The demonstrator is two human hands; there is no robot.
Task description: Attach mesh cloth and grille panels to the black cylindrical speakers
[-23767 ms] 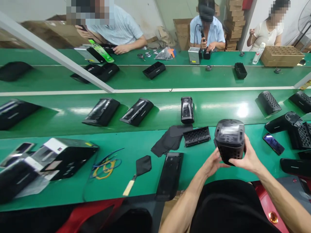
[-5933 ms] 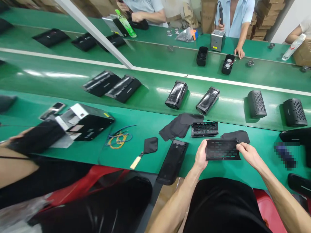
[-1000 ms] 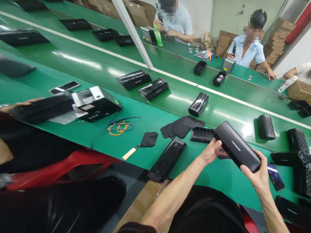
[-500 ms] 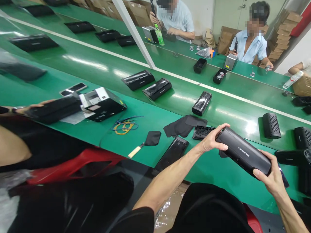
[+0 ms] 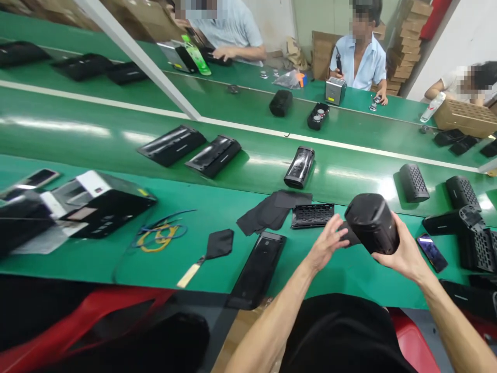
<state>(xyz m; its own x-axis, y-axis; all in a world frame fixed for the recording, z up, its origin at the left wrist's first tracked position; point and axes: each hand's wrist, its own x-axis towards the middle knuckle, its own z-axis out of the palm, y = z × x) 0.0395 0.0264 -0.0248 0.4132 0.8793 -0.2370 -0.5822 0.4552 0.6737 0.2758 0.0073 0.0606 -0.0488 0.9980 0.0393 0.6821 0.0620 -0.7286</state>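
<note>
My right hand (image 5: 402, 251) grips a black speaker housing (image 5: 370, 223) from its right side and below, with one end turned toward me. My left hand (image 5: 328, 243) is off the housing, just to its left, fingers spread with nothing in them. Beyond the left hand lies a black perforated grille (image 5: 312, 215) on the green table. Dark cloth sheets (image 5: 272, 210) are heaped left of the grille. A flat black panel (image 5: 258, 269) lies left of my left forearm. Part of a dark sheet (image 5: 351, 235) shows behind the housing.
A phone (image 5: 432, 253) and stacked black housings (image 5: 479, 243) are on the right. A conveyor belt (image 5: 349, 178) carries more housings. Leftward are a wooden-handled tool (image 5: 190, 274), coiled wires (image 5: 157, 238) and a boxy device (image 5: 101, 202). Several people sit across the belt.
My left hand has let go of the housing and opened. The right hand has turned the housing so its end faces me. The view has shifted rightward.
</note>
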